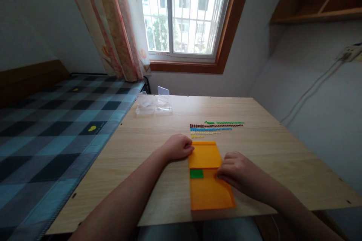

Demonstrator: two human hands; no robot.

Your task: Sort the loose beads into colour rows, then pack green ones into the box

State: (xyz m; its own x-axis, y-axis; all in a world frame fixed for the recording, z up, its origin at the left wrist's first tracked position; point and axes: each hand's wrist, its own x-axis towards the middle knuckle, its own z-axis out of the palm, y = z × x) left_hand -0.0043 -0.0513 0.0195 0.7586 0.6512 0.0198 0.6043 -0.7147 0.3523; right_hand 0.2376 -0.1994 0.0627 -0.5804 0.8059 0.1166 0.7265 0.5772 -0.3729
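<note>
An orange plastic tray [206, 154] lies on the table close to me, with a ridge across its middle and a rim on its sides. My left hand [178, 147] is closed at the tray's upper left edge, fingers curled against it. Against the left side, just below the ridge, sits a flat green piece [197, 173]. Over the tray's right edge, my right hand [236, 169] is closed in a pinch. A trace of green shows at its fingertips, but what they hold is mostly hidden.
Beyond the tray, small brown pieces [198, 125], blue pieces [210, 129], yellow pieces [197, 137] and green pieces [230, 122] lie in rows on the wooden table [158, 180]. Clear plastic boxes [155, 105] stand at the far left corner. A checked bed [65, 120] adjoins the left.
</note>
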